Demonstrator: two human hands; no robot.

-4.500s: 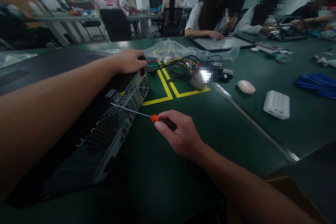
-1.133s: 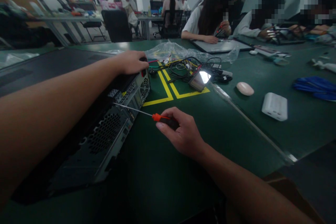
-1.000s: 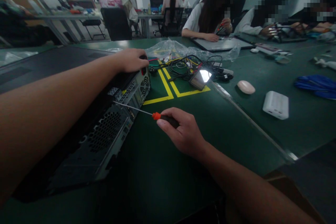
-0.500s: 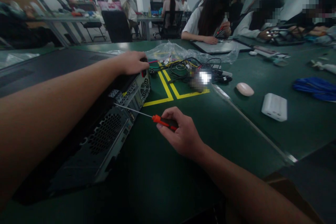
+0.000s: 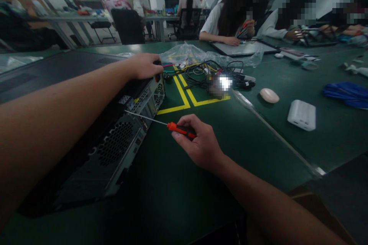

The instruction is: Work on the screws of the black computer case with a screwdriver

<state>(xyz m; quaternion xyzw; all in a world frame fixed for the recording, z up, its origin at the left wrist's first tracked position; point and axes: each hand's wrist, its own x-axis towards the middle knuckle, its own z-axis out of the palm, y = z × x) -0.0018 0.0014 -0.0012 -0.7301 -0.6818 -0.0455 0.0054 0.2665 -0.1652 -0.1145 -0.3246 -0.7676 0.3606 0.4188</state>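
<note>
A black computer case [image 5: 115,141] lies on its side at the left, its metal rear panel with vents and ports facing me. Over the far end of its upper edge, my left hand [image 5: 146,66] is closed, thumb outward and the other fingers partly hidden behind the edge. My right hand [image 5: 199,141] pinches the orange and black handle of a screwdriver [image 5: 179,128]. Its long thin shaft points left, with the tip at the case's rear panel near the upper edge. What the tip touches is too small to make out.
On the green table [image 5: 186,183], tangled cables [image 5: 201,71] and clear plastic film [image 5: 189,51] lie beyond the case. A pale oval object [image 5: 269,95], a white box-shaped device [image 5: 301,115] and a blue bundle [image 5: 345,95] are to the right. Co-workers sit across the table.
The view has shifted slightly. Both hands keep their grips, and the screwdriver tip stays at the same area of the rear panel. The handle appears a little turned in my right hand.
</note>
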